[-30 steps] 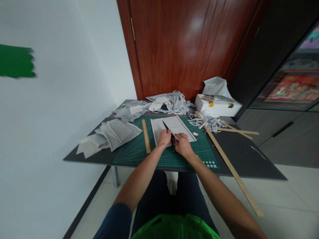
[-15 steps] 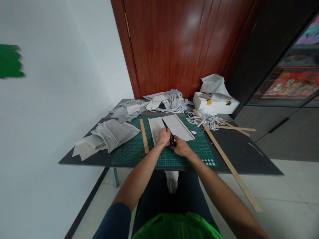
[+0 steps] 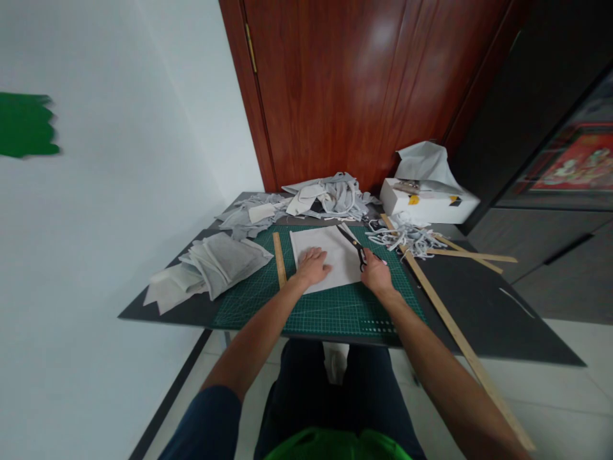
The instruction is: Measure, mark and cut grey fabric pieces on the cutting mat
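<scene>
A pale cloth piece (image 3: pixel 335 252) lies on the green cutting mat (image 3: pixel 330 316). My left hand (image 3: pixel 313 266) rests flat on the cloth near its left side, fingers spread and holding nothing. Black scissors (image 3: pixel 353 243) are in my right hand (image 3: pixel 376 273), which is closed round their handles at the cloth's right edge. Their blades point away and to the left, over the cloth's upper right part. Just left of the cloth is a short wooden ruler (image 3: pixel 279 260).
Folded grey cloths (image 3: pixel 225 262) lie at the left. Fabric scraps (image 3: pixel 330 197) are heaped at the back, beside a white box (image 3: pixel 428 203). Thin strips (image 3: pixel 407 237) and a long wooden ruler (image 3: pixel 454 326), which overhangs the front edge, are at the right.
The scissors moved right with my right hand, from the cloth's middle to its right edge. My left hand left the scissors area and opened flat on the cloth. The view shifted slightly.
</scene>
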Motion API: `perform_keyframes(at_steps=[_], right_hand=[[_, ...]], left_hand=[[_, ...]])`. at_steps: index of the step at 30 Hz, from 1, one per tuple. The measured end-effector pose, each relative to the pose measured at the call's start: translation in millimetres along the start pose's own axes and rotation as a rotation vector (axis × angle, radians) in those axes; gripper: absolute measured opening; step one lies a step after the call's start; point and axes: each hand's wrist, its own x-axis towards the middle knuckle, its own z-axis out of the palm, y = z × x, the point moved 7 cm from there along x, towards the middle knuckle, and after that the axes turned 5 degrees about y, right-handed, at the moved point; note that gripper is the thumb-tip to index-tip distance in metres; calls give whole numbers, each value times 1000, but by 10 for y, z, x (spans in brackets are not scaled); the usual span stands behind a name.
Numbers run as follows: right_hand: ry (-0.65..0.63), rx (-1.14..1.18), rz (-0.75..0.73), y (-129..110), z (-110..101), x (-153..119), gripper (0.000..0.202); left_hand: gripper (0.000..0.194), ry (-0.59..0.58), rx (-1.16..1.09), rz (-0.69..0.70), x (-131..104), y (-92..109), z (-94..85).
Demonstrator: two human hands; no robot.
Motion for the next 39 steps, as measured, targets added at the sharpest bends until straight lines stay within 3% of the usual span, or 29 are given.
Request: perform_keyframes(at_steps=[6,14,19,21,24,26,29,33,39], right_hand=[[-69,-77,-23,12,222,167,52],[-78,-107,-11,75,279,569,51],[-28,89,44,67,255,619,55],[-63,270,63,-3,281,527,49],[-229,636,89,-218,382,273,45],[-339,884,165,-377,450,58,51],[-401,1148,302,-581,511,-246,53],[-434,1310,368,-803,551,-561,39],[-441,1418,452,-934,572,-905,28]], left_hand=[[63,-81,28,-34,129,-78,206],[61,-96,25,-60,367,-38,172],[56,-52,-8,-55,386,4,134],[54,-26,-17,-29,327,-15,107],[49,-16,-7,1,172,-104,61],[46,-12,3,8,40,-188,17],[42,-18,15,14,-167,-309,-52],[38,4,14,-10,-401,-464,-154],[34,52,8,-52,-652,-626,-278]])
